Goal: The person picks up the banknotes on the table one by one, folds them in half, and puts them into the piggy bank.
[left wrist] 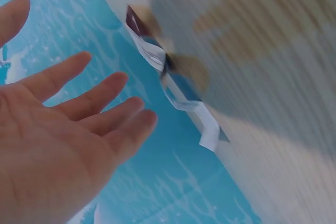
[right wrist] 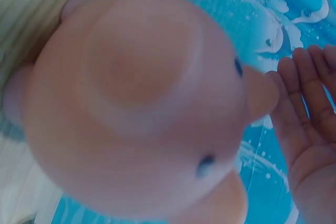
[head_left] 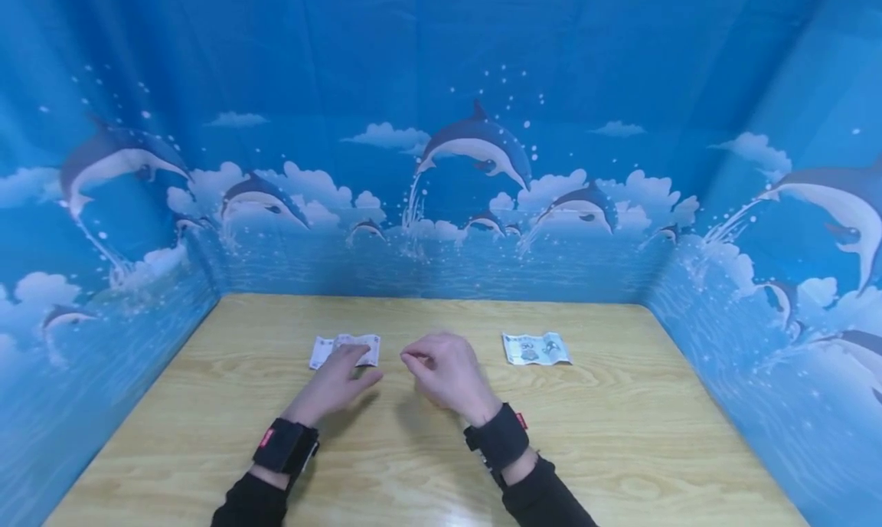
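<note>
A peach-pink toy pig (right wrist: pixel 131 145) with a broad snout and dark eyes fills most of the right wrist view. My right hand (head_left: pixel 448 370) is close over it, and the fingers (right wrist: pixel 302 85) lie beside one ear. In the head view the hand looks rounded, its fingertips near one another; whether it pinches anything is hidden, and the pig is largely covered or blends with the hand. My left hand (head_left: pixel 338 381) hovers with spread fingers and nothing in it. Beyond it a purplish banknote (head_left: pixel 368 345) lies creased on the table.
A greenish banknote (head_left: pixel 536 348) with a 50 on it lies on the right of the wood-grain table (head_left: pixel 606 427). A blue dolphin-print curtain (head_left: pixel 344 259) closes off the back and both sides. A black band circles each wrist.
</note>
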{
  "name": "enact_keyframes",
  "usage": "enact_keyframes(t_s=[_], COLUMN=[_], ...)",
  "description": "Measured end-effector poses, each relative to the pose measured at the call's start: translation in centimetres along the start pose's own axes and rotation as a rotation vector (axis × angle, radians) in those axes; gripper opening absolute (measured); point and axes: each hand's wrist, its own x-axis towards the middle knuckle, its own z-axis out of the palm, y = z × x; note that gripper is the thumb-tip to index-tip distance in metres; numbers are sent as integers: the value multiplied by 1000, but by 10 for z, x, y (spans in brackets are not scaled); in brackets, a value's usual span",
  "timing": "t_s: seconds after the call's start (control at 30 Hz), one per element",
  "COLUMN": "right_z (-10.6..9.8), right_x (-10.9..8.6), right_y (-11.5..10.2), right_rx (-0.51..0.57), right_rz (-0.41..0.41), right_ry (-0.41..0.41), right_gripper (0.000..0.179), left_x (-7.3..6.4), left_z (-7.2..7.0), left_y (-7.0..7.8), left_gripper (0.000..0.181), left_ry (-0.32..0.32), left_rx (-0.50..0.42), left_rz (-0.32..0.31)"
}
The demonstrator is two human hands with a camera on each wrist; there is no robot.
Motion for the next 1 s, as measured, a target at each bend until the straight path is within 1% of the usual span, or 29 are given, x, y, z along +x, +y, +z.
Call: enact_keyframes(t_s=[0.07, 0.13, 0.23, 0.33, 0.4, 0.5, 0.57, 0.73, 0.83, 1.0], right_z=[4, 7, 14, 19, 22, 27, 30, 35, 37, 38], right_x=[1, 1, 1, 1, 1, 3, 4, 2, 0, -2], right_y=[-4, -7, -13, -17, -18, -19, -19, -15, -13, -14], right_rx=[-10, 17, 98, 121, 132, 148, 155, 147, 135, 158], right_rz=[-22, -28, -12, 11, 38, 78, 96, 126, 145, 171], right_ry=[-23, -58, -139, -227, -292, -356, -374, -384, -394, -403], right_gripper=[11, 12, 15, 18, 20, 22, 22, 20, 19, 22], left_x=[0, -2, -4, -5, -5, -6, -5, -5, -5, -7], left_z=[-2, -4, -5, -5, -4, -3, -3, -2, -2, -4], left_y=[-4, -6, -11, -16, -18, -18, -18, -16, -17, -19], left_gripper=[61, 61, 60, 60, 60, 62, 63, 60, 59, 55], left_ry=[-3, -1, 25, 33, 16, -34, -59, -107, -112, -91], left_rx=[12, 43, 128, 202, 223, 224, 224, 230, 239, 245], left_rz=[-10, -28, -43, -62, -75, -106, -125, -162, -167, -157])
